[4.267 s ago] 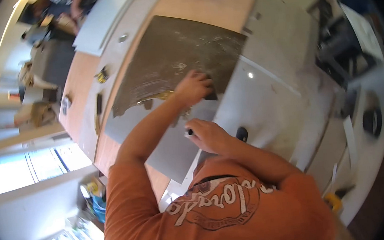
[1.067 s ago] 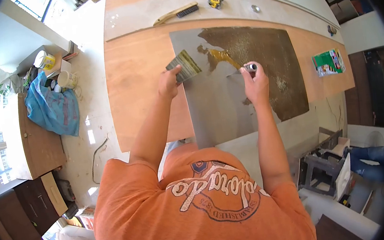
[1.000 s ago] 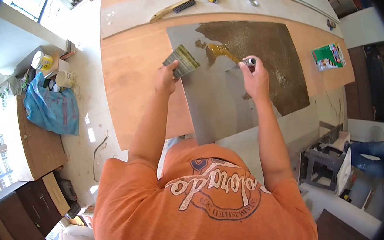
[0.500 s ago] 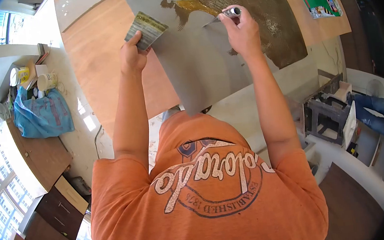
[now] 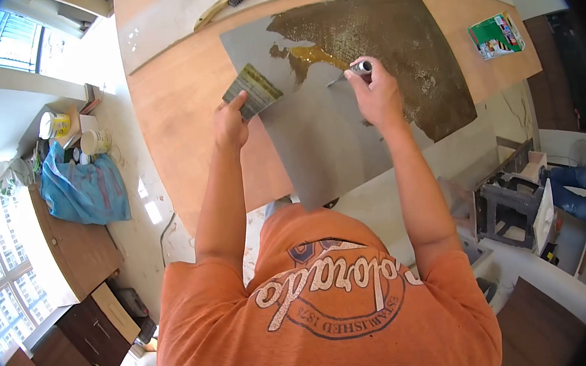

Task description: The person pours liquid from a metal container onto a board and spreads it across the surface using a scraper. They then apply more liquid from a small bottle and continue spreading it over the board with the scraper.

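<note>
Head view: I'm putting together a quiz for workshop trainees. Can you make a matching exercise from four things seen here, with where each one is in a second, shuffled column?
Things:
1. notched spreader
2. small metal tool
3. wire brush
4. green box

Places:
a. on the pale strip beyond the wooden board
b. in the right hand
c. near the right end of the wooden board
d. in the left hand

Pairs: 1-d, 2-b, 3-a, 4-c.
</note>
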A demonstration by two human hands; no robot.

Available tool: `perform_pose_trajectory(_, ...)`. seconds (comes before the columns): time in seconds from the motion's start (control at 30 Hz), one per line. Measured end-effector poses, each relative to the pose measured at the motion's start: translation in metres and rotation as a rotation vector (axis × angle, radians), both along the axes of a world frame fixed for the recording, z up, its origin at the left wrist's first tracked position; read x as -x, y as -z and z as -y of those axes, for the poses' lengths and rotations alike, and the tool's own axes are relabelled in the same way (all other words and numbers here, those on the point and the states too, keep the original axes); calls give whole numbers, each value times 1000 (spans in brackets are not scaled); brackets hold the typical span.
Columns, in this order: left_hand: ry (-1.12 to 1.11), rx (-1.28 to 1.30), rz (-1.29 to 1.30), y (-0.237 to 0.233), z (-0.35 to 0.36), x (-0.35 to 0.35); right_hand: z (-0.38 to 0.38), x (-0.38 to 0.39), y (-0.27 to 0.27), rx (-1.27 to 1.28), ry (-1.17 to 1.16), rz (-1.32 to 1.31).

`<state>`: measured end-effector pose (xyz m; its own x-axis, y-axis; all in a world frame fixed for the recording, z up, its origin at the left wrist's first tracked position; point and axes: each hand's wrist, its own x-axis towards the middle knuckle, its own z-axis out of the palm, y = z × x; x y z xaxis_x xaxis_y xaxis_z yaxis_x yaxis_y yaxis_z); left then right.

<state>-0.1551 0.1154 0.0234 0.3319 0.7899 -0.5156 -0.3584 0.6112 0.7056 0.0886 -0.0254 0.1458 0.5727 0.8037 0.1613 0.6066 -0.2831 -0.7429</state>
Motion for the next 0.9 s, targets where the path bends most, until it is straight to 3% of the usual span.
perform_pose_trajectory(0.1, 75, -269, -346, -18, -8, -9, -2, 1, 2, -15, -9, 26)
perform_pose_trajectory(0.23, 459, -866, -1000, -66, -40, -49, 1, 3, 0, -11, 12, -4)
perform_pose_trajectory(0.33, 665, -1490, -966, -72, -67, -91, 6, 3, 3, -35, 19, -1)
perform_pose_trajectory(0.43, 1033, -1947, -973, -93, -92, -129, 9, 5, 1, -67, 14, -32)
perform_pose_trajectory(0.63, 1430, -2343, -790, -114, -111, -171, 7, 7, 9, -34, 54, -46)
perform_pose_trajectory(0.73, 1372, -2511, -509, -95, -115, -181, 3, 8, 13, -60, 71, -21)
perform_pose_trajectory(0.9, 1353, -2514, -500, -61, -136, -184, 0, 9, 10, -74, 69, -10)
